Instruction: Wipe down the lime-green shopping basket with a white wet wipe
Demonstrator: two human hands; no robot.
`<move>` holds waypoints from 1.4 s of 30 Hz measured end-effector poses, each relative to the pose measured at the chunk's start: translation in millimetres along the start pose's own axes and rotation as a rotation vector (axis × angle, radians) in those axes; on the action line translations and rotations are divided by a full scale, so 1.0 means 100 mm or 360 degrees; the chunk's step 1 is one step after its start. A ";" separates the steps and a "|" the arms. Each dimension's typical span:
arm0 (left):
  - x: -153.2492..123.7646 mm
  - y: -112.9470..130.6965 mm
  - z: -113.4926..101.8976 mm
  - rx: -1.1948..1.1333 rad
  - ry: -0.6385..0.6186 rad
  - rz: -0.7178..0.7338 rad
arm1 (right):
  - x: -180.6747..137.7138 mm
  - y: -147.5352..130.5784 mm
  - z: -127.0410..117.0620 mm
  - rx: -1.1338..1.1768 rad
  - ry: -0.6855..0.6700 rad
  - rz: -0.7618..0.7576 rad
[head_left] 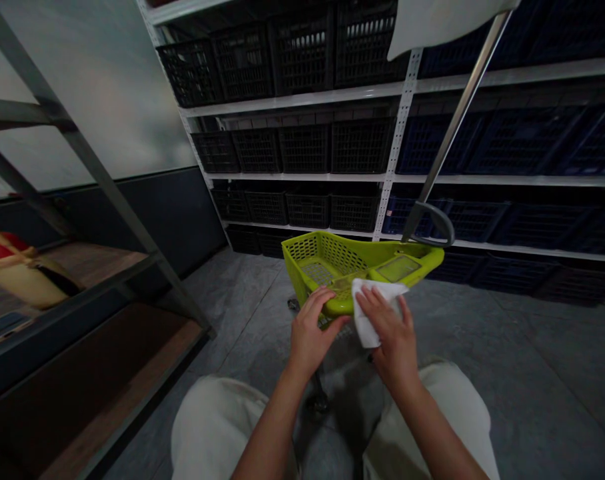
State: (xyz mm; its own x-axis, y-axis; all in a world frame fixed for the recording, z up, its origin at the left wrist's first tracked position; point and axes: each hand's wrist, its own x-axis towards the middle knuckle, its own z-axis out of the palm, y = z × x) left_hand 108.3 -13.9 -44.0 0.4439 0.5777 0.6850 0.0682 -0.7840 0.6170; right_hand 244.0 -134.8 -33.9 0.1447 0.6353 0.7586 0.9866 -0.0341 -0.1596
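Note:
In front of my knees stands a lime-green plastic shopping cart [307,247] with a perforated basket and castors below. My left hand [310,333] grips its near rim, fingers over the top and thumb beneath. A white cloth [366,330] lies under my right hand [390,327], which presses it on the rim to the right of my left hand. The fingers partly hide the cloth. Beside the cloth, a rectangular recessed panel [396,269] is set in the cart's top. A grey loop handle [441,223] and a metal pole [465,120] rise at the cart's right end.
White shelving [400,127] with black crates [305,150] and blue crates [442,143] stands behind the cart. A pale flag-like sheet [442,27] hangs at the pole's top. At left is a metal-framed rack [102,177] holding a woven basket [27,273]. Grey floor [482,347] surrounds the cart.

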 end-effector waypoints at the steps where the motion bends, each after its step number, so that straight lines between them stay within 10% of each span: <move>1: -0.01 -0.01 0.00 0.0010 -0.0003 -0.0012 | 0.01 -0.12 0.01 0.0038 -0.0044 -0.0081; 6: -0.01 -0.01 -0.03 0.0024 -0.0025 -0.0031 | 0.03 0.04 -0.04 0.0082 -0.0240 -0.0528; 11: 0.02 0.02 -0.06 -0.0010 -0.0012 0.0010 | -0.05 0.61 -0.12 -0.0031 -0.0034 -0.0219; 15: 0.02 0.04 -0.02 -0.0004 -0.0037 -0.0004 | -0.08 0.32 0.00 -0.0057 0.0192 0.0089; 20: -0.01 0.01 0.00 0.0026 -0.0080 -0.0004 | -0.07 -0.21 0.12 0.0152 0.0004 -0.0244; 24: 0.00 -0.02 -0.06 -0.0011 -0.0140 0.0031 | -0.09 0.08 0.08 0.0111 -0.0005 -0.0379; 29: 0.04 -0.01 -0.12 -0.0067 -0.0177 0.0043 | -0.16 0.52 0.07 -0.0077 0.0282 0.0029; 37: 0.01 -0.06 -0.09 -0.0046 -0.0179 0.0057 | -0.20 -0.20 0.25 0.0134 0.0108 -0.0253; 42: 0.03 -0.07 -0.13 -0.0003 -0.0146 0.0139 | -0.19 0.16 0.20 0.0087 0.0228 -0.0158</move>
State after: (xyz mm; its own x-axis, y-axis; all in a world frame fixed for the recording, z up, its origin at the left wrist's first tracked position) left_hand 97.9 -3.4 -41.2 0.5282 0.4837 0.6979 0.0237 -0.8300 0.5573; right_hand 255.6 -131.6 -63.9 0.0597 0.5170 0.8539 0.9916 0.0679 -0.1104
